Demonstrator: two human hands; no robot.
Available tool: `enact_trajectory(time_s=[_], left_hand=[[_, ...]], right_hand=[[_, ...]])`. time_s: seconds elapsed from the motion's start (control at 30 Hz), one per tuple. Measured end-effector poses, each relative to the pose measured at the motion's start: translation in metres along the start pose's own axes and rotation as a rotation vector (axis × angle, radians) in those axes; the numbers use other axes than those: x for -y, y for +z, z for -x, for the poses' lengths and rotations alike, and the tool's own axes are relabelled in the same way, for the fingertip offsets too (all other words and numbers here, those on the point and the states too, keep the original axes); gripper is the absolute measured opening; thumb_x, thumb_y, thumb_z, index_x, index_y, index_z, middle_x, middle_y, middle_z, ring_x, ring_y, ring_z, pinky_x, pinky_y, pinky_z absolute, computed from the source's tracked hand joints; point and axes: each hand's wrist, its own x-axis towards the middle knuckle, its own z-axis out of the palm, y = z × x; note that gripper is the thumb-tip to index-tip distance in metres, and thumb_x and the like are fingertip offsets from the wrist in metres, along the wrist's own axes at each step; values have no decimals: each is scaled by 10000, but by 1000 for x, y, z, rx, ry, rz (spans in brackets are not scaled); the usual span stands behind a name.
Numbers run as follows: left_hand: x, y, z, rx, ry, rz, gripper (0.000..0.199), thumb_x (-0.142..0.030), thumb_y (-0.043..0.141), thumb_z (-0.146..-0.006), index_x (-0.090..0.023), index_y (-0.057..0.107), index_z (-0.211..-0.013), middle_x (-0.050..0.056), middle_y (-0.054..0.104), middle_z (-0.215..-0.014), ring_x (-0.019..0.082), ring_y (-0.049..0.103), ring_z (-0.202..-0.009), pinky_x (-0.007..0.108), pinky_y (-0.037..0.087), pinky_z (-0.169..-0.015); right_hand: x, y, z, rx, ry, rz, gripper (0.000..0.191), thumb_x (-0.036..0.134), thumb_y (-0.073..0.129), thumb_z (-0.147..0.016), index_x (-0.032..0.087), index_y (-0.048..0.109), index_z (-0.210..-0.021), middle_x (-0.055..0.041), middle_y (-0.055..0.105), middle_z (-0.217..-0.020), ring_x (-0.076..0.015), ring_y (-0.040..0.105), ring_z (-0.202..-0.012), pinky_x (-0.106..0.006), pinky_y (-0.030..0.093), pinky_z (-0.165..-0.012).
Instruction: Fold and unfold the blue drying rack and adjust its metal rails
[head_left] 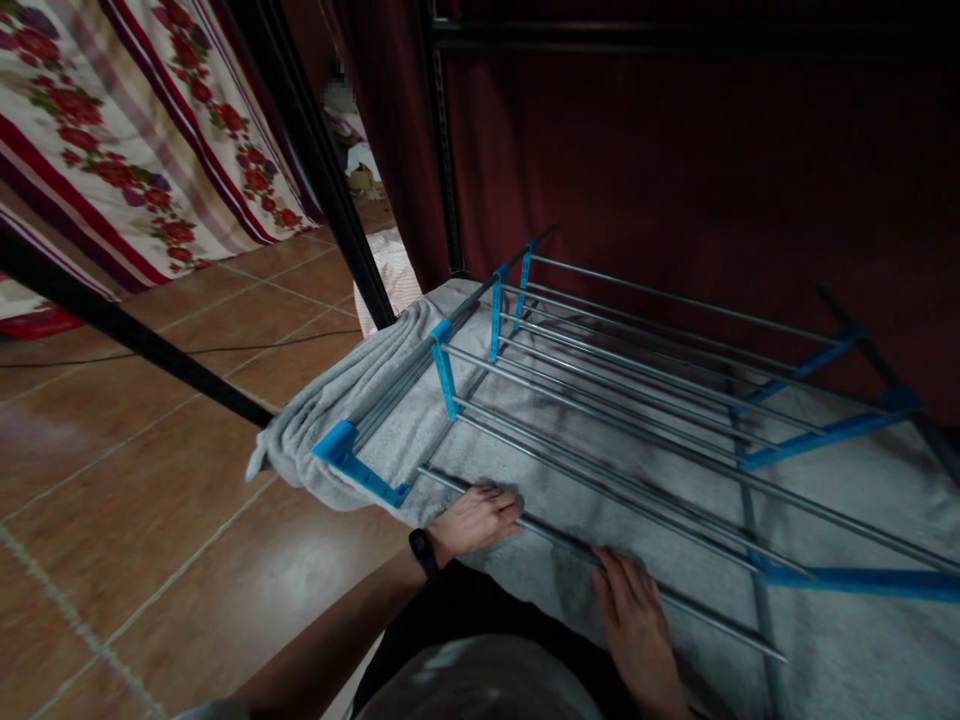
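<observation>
My left hand [480, 520], with a dark band on its wrist, is closed around a thin grey metal tube [559, 537] near its far-left end. Farther right along the same tube, my right hand [634, 615] curls its fingers over it. The tube lies low across my lap, in front of a partly assembled rack of metal tubes [600, 400] and blue plastic brackets. Nearest my left hand is a blue corner bracket [360, 470] at the rack's front left. Another blue bracket [855, 580] sits at the right, beyond my right hand.
Under the rack spreads a grey blanket [540, 440], bunched at the left edge. Black metal frame posts [322, 160] rise at the left and back. A dark red curtain [675, 180] hangs behind. Left are a tiled floor [150, 500], a cable and a floral cloth [135, 130].
</observation>
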Motion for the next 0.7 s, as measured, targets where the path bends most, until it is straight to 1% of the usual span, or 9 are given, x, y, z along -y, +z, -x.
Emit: enact_trajectory(time_s=[0.07,0.13,0.23,0.3,0.4,0.53,0.7], left_hand=[[-1,1,0,2,12,-3,364,-455,415,-1036,-177,651,-1034,60,624,-946,176,583,-855,321,403,-797],[-3,1,-1,1,21,-9,362,-448,414,-1037,-176,653,-1037,63,622,-943,176,584,-848,322,408,-787],[-5,-2,-2,-12,31,-23,345,-430,414,-1039,-179,650,-1066,67,627,-951,179,591,-854,323,414,-792],[-6,-6,-3,-32,38,-35,332,-423,414,-1039,-187,642,-1085,62,634,-955,180,597,-857,325,417,-807],[-5,-14,-4,-81,42,-54,310,-414,413,-1041,-197,631,-1082,50,644,-960,178,607,-859,331,421,-848],[-2,-25,-5,-145,35,-79,287,-410,421,-1039,-203,621,-1035,33,652,-952,183,616,-881,351,418,-899],[2,-43,-8,-197,17,-87,265,-399,442,-1037,-213,630,-1048,24,647,-937,179,612,-872,363,425,-919]], right_hand=[[-3,3,3,23,-119,137,311,292,437,-1011,297,696,-1184,-73,693,-1270,-286,615,-1158,-519,390,-1087],[-4,2,4,17,-212,275,343,230,387,-1021,261,690,-1179,-85,697,-1258,-265,626,-1134,-487,425,-1055],[-4,0,2,-6,-313,435,340,202,377,-1025,242,674,-1187,-82,720,-1181,-239,648,-1067,-437,469,-1000],[-5,-2,-1,-18,-359,510,336,187,372,-1027,234,665,-1184,-75,724,-1161,-235,656,-1044,-426,482,-973],[-7,-1,-6,-58,-370,563,336,175,356,-1033,221,651,-1186,-69,731,-1117,-226,672,-989,-410,497,-925],[-5,1,-17,-137,-321,524,297,245,377,-1049,220,640,-1186,-56,741,-993,-207,691,-877,-374,518,-834],[3,-6,-33,-206,-353,511,299,274,367,-1057,223,648,-1146,-47,743,-963,-201,698,-837,-359,516,-790]])
